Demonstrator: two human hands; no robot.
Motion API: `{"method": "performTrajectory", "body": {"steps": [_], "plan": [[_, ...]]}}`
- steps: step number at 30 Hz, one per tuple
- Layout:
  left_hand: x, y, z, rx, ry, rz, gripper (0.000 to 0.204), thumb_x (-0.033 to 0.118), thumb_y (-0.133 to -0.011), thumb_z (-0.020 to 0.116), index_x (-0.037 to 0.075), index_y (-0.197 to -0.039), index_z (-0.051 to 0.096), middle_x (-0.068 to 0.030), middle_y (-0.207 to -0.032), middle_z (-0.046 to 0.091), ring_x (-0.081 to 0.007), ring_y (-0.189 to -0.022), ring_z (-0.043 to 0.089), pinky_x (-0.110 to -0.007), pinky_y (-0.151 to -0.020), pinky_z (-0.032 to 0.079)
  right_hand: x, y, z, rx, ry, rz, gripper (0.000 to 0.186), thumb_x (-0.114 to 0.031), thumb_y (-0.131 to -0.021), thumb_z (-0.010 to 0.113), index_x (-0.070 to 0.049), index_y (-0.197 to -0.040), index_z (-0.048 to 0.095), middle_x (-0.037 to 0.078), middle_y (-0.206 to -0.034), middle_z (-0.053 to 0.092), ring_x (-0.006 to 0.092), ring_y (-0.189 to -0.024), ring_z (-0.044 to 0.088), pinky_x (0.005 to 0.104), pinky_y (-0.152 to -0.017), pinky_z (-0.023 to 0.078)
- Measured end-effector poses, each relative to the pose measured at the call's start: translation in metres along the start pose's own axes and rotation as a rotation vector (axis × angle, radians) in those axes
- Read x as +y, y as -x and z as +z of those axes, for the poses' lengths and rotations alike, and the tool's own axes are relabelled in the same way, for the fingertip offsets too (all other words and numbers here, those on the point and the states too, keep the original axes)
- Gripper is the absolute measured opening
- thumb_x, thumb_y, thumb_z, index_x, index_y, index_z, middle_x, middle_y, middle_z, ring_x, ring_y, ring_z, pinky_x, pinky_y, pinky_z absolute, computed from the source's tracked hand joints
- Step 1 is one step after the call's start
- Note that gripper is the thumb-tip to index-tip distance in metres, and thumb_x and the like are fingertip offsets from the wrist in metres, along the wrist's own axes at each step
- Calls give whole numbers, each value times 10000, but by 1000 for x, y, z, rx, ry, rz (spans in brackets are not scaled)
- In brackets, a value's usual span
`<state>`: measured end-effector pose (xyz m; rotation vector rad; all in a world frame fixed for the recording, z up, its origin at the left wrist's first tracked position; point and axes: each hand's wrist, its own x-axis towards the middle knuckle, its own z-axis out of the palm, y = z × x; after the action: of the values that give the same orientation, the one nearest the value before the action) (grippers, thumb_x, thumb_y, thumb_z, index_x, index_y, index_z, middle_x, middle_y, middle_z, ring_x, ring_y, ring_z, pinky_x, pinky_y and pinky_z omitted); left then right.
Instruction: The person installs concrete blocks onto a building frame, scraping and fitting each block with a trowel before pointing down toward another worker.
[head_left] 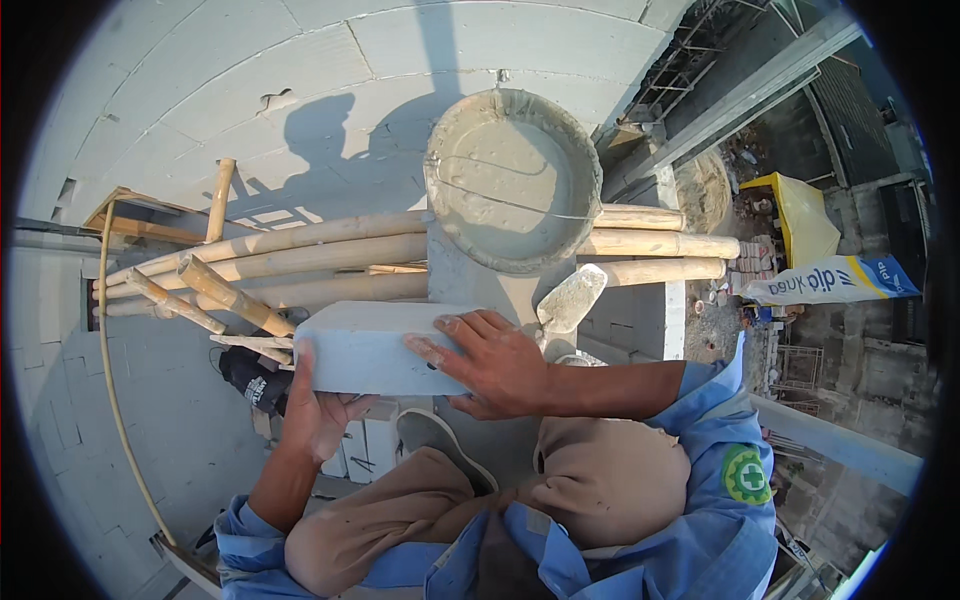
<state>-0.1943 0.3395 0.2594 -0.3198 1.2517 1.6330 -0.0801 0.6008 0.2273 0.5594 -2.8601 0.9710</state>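
Observation:
I hold a pale grey block (368, 348) in both hands over my knees. My left hand (315, 408) grips its left end, and my right hand (488, 365) has its fingers on the right end. Just beyond it, a mortar-coated trowel (570, 298) lies on a narrow grey ledge (455, 288). On the ledge behind sits a round bucket (505, 175) of wet grey mortar, a wire handle across it.
Bamboo poles (330, 240) run crosswise under the bucket's level. A block wall (230, 60) stands beyond. A black bag (240, 372) hangs at left near a yellow hose (108, 330). To the right is a drop to ground with a yellow tarp (805, 215).

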Motion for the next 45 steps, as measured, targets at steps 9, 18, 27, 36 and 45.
{"method": "performTrajectory", "body": {"steps": [9,18,27,36,45], "plan": [[-6,-41,14,463,169,288,846,567,-855,775,33,-1429,458,-125,-1354,551,-253,-1243,559,-459,-1021,478,9,9,48,140,135,-61,935,-338,-676,842,-116,-1502,463,294,-1320,549,406,-1149,599,489,-981,470],[19,-49,-22,413,-212,-107,989,520,-769,790,-8,-1502,388,-200,-1330,572,-310,-1229,571,-516,-1010,462,19,32,62,182,12,-133,886,-439,-766,825,-79,-1490,462,254,-1283,582,371,-1149,591,488,-990,476],[20,1,20,245,-882,568,994,174,-665,845,-37,-1511,367,-201,-1295,603,-266,-1153,624,-379,-1003,477,96,125,74,-181,-23,1031,558,-508,-925,694,46,-854,717,117,-658,688,223,-639,700,379,-634,545],[-6,2,-1,183,-1291,710,982,227,-625,816,-56,-1475,414,-249,-1352,581,-329,-1217,618,-407,-1049,451,111,106,79,-185,-602,1345,517,-467,-932,691,39,-835,740,87,-648,719,139,-517,650,299,-502,488],[-43,13,-17,246,-1401,671,999,251,-620,801,-26,-1482,378,-275,-1357,572,-432,-1202,621,-463,-1016,487,98,168,81,268,-731,874,358,-352,-971,620,5,-936,610,94,-778,641,157,-646,582,324,-623,501]]}}
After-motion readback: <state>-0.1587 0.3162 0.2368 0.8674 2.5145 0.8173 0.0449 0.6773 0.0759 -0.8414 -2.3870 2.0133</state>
